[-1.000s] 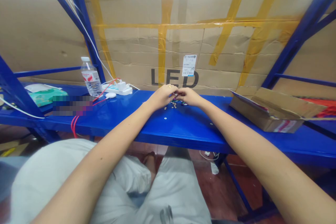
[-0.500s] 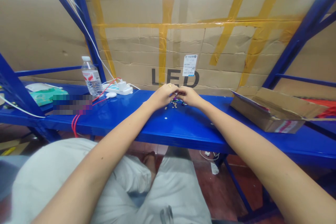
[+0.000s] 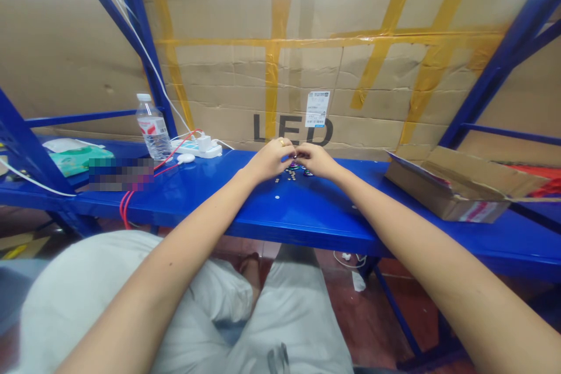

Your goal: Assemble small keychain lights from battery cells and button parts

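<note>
My left hand (image 3: 269,160) and my right hand (image 3: 315,160) meet fingertip to fingertip over the blue shelf (image 3: 307,210), just in front of the cardboard marked LED (image 3: 298,128). Both have their fingers pinched together on a small purple and metallic piece (image 3: 293,158) between them, too small to name. A gold ring shows on a left-hand finger. Under the hands lies a scatter of small shiny parts (image 3: 294,172), with a few loose ones (image 3: 276,196) nearer to me.
A water bottle (image 3: 152,127), a white power strip with plugs (image 3: 197,146), red wires (image 3: 131,201) and a green packet (image 3: 76,159) sit at the left. An open cardboard box (image 3: 451,187) lies at the right. Blue rack posts frame the shelf.
The hands have stayed in place; the fingers have shifted only slightly on the small piece.
</note>
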Tool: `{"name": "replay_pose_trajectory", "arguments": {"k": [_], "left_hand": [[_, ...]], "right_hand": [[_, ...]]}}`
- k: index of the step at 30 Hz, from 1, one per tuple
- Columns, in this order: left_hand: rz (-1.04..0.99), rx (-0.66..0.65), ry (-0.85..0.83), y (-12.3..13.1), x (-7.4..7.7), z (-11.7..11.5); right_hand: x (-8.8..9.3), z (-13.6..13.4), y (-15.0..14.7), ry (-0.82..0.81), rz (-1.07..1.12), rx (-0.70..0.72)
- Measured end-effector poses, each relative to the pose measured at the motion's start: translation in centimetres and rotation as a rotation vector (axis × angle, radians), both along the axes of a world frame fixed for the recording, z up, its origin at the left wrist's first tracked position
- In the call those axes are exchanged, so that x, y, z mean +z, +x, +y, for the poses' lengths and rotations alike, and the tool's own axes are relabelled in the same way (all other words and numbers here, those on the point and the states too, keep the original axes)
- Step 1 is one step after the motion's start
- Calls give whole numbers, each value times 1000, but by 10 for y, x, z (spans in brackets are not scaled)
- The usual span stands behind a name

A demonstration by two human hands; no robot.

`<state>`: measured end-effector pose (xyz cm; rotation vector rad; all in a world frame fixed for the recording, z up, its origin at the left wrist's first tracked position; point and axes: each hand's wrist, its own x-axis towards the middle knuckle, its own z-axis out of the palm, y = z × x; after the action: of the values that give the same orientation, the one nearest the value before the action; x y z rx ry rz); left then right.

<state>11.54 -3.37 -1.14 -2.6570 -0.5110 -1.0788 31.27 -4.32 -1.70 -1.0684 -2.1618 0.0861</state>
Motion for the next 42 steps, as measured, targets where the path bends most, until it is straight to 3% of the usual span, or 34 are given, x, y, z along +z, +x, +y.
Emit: {"name": "replay_pose_trajectory", "arguments": {"k": [6, 11, 16, 24, 29, 42], "left_hand": [[-28, -9, -27, 1, 2, -5], [-114, 130, -182, -14, 2, 3], [118, 185, -395, -30, -2, 12], [363, 242, -667, -30, 5, 0], [444, 303, -694, -24, 7, -4], [397, 237, -652, -20, 3, -3]], "right_hand": [[-1, 1, 1, -13, 8, -3], [1, -2, 1, -69, 47, -11], [3, -6, 0, -124, 16, -28], [2, -6, 1, -131, -117, -70], [1, -7, 1, -116, -138, -68], [-1, -7, 1, -112, -149, -51]]}}
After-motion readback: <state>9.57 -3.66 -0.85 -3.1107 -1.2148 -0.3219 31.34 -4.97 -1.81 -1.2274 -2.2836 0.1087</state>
